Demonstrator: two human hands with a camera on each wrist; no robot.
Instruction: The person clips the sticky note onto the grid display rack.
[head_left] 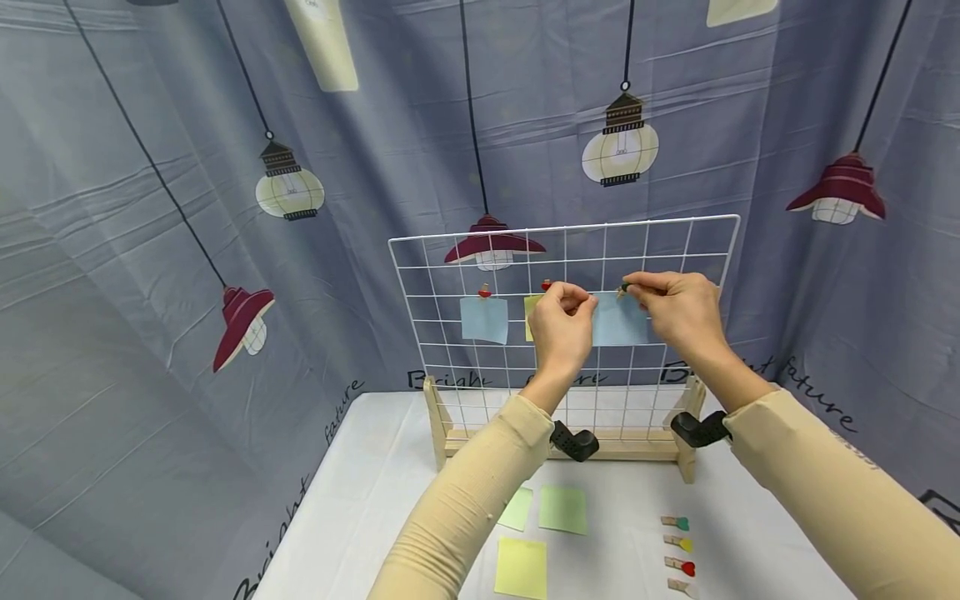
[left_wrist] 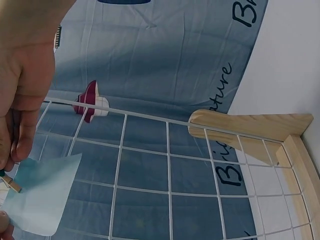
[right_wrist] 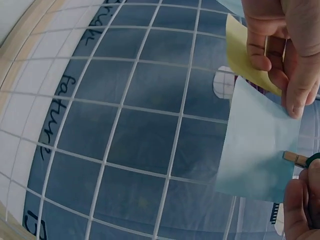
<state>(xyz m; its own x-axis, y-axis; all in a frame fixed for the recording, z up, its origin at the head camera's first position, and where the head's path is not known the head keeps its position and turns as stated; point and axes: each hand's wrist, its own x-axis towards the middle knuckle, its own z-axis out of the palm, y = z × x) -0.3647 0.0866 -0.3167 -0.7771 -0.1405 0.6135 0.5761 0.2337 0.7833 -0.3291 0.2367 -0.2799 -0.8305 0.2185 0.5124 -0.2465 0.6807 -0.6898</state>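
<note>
A light blue sticky note (head_left: 618, 323) lies against the white wire grid (head_left: 566, 237). My left hand (head_left: 562, 329) pinches its upper left corner; in the right wrist view, the fingertips of that left hand (right_wrist: 295, 102) are right at the corner. With thumb and forefinger, my right hand (head_left: 684, 312) pinches a small wooden clothespin (right_wrist: 295, 158) with a dark green end, at the note's top edge. To the left hang another blue note (head_left: 483, 319) and a yellow note (head_left: 530, 312), partly hidden by my left hand, each under a red-topped clothespin.
The grid stands in a wooden base (head_left: 622, 450) on a white table (head_left: 375, 467). Nearer lie a yellow note (head_left: 521, 568) and two green notes, one a green note (head_left: 562, 509). Several clothespins (head_left: 678, 544) lie in a column at right. A patterned curtain (head_left: 375, 150) hangs behind.
</note>
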